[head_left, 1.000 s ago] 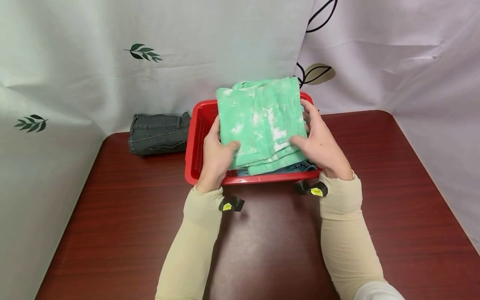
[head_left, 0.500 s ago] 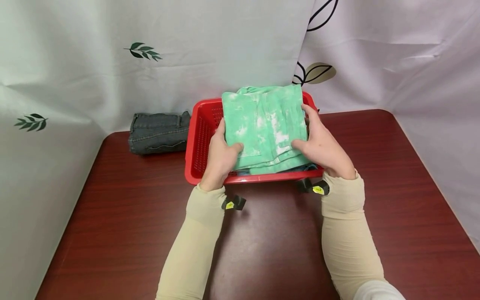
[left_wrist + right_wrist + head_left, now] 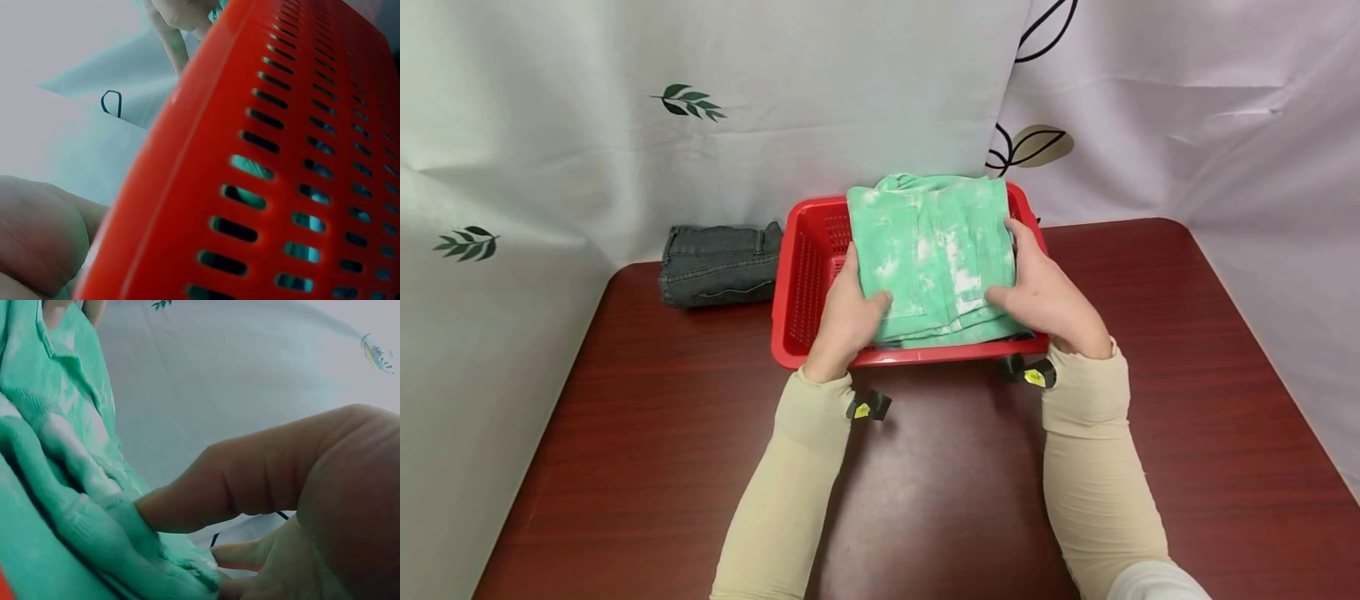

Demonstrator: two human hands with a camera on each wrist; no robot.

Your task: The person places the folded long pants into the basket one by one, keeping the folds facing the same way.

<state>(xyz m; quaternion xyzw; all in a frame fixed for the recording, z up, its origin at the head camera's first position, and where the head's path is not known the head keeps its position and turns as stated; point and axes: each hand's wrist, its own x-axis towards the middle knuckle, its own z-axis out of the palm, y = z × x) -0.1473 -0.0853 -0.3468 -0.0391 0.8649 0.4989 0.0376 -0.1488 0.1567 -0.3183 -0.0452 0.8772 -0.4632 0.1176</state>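
Note:
Folded green pants (image 3: 936, 258) with white tie-dye patches lie flat over the right part of a red perforated plastic basket (image 3: 782, 308). My left hand (image 3: 847, 315) holds their left side, thumb on top and fingers down along the edge inside the basket. At the right side my right hand (image 3: 1047, 292) grips them the same way. In the right wrist view its thumb (image 3: 187, 494) presses against the layered green folds. Seen from the left wrist, the basket wall (image 3: 206, 187) fills much of the view, with green cloth showing through its slots.
A rolled pair of dark grey jeans (image 3: 718, 265) lies left of the basket, close against it. The basket stands at the back of a dark red wooden table (image 3: 647, 450). A white curtain (image 3: 820, 100) with leaf prints hangs behind.
Both hands have lowered the green pants into the basket and shifted them slightly right. The blue cloth seen beneath them earlier is now almost covered. The grey jeans have stayed put.

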